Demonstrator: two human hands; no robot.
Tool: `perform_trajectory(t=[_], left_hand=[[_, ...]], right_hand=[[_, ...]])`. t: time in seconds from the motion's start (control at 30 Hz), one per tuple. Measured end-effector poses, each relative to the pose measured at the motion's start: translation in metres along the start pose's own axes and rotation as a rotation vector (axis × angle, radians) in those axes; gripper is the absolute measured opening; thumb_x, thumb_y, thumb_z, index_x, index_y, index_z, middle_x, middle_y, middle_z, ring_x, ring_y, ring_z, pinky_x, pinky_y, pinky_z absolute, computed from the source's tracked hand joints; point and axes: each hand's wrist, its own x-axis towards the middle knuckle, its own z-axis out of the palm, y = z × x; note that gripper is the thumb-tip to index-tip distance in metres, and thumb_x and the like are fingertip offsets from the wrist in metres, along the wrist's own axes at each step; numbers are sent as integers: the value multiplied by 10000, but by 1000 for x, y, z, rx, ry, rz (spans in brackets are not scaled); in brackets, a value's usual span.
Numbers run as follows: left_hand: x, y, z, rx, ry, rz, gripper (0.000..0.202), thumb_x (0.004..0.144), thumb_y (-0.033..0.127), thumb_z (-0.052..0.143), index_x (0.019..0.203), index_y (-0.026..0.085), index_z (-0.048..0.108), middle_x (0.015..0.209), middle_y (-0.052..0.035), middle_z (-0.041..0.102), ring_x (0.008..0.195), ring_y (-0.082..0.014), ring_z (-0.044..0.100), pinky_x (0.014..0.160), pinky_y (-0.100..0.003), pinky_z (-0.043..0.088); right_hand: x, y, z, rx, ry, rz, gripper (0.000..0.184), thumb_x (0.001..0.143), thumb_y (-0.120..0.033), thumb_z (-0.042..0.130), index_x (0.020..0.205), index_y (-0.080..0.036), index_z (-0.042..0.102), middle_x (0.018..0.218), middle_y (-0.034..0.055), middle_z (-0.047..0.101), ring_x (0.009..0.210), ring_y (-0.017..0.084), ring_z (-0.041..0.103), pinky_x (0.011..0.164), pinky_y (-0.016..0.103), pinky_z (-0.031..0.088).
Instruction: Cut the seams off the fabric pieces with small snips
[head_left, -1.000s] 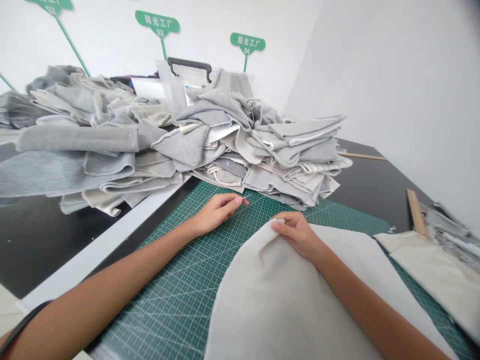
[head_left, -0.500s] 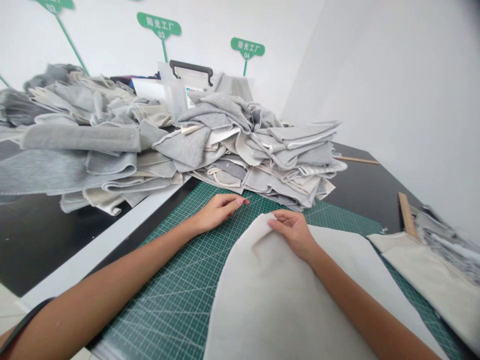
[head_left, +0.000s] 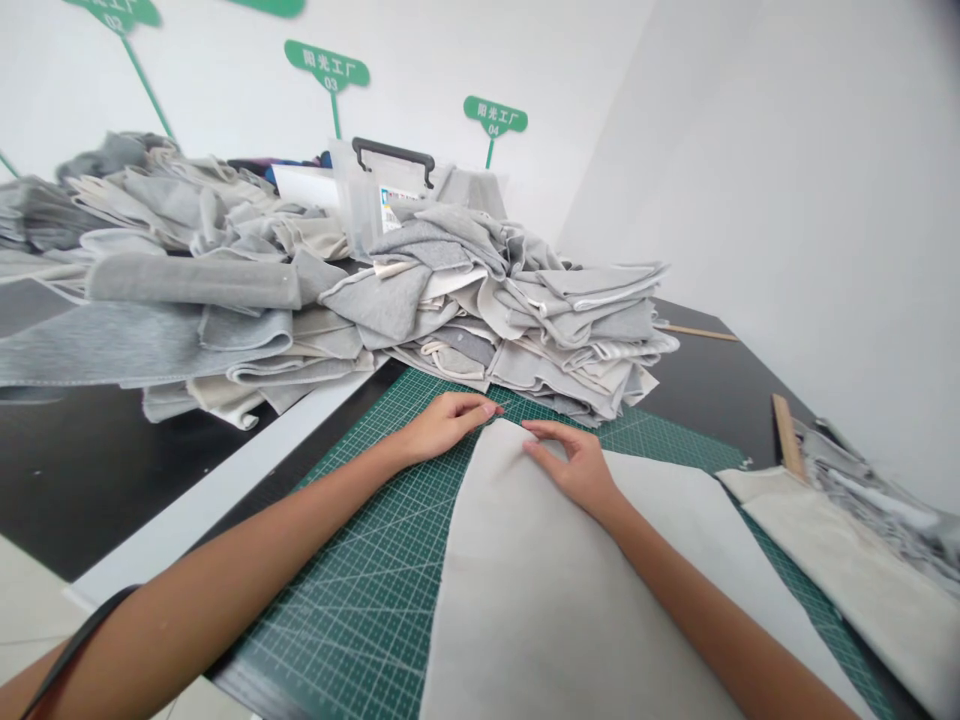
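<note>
A large off-white piece of fabric (head_left: 547,580) lies over the green cutting mat (head_left: 352,600), its rounded tip pointing away from me. My left hand (head_left: 448,428) is closed in a pinch just left of that tip, above the mat. Whatever sits between its thumb and fingertips is too small to name. My right hand (head_left: 576,465) rests on the fabric near its far edge. Its thumb and fingers are apart, with cloth showing between them. Another layer of similar fabric (head_left: 675,490) spreads out to the right, partly hidden under my right arm.
Folded grey and cream cloths (head_left: 480,300) are heaped behind the mat, with more piled at left (head_left: 187,280). A clear box (head_left: 352,190) with a black handle stands behind. At right are a wooden strip (head_left: 787,437), a cream cloth (head_left: 832,540) and grey scraps (head_left: 862,490).
My right hand has loosened its pinch on the fabric. The raised, creased tip now lies flatter and closer to my left hand. The whole view has shifted slightly.
</note>
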Motion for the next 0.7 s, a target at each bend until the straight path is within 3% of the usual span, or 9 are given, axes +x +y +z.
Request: perform_trajectory(t=[0.1, 0.23, 0.47, 0.7], left_hand=[[0, 1, 1, 7, 4, 8, 358, 948, 461, 504, 1031, 128, 605, 901, -31, 624, 739, -137, 602, 668, -302, 523], [0, 0, 1, 15, 10, 26, 344, 946, 436, 518, 1085, 133, 603, 1024, -61, 636, 872, -175, 628, 769, -361, 540], [-1, -3, 1, 44, 14, 69, 334, 937, 419, 542, 1097, 132, 606, 1058, -63, 638, 917, -193, 634, 801, -381, 544], [-1, -4, 0, 59, 15, 84, 338, 936, 408, 547, 1132, 136, 593, 1102, -73, 626, 957, -205, 626, 827, -401, 540]], right_hand=[[1, 0, 3, -103, 0, -51, 372, 848, -317, 644, 1197, -189, 658, 1057, 95, 732, 930, 222, 682, 898, 384, 524], [0, -3, 6, -227, -31, -128, 288, 876, -264, 591, 1142, -207, 687, 1107, 95, 714, 998, 238, 663, 923, 393, 510], [-4, -13, 12, -398, -55, -251, 302, 904, -200, 513, 1161, -213, 672, 1152, 87, 694, 1089, 249, 621, 1008, 437, 461], [-29, -44, -11, -462, 135, -337, 326, 910, -143, 460, 1158, -196, 666, 1181, 117, 673, 1120, 257, 607, 997, 458, 467]])
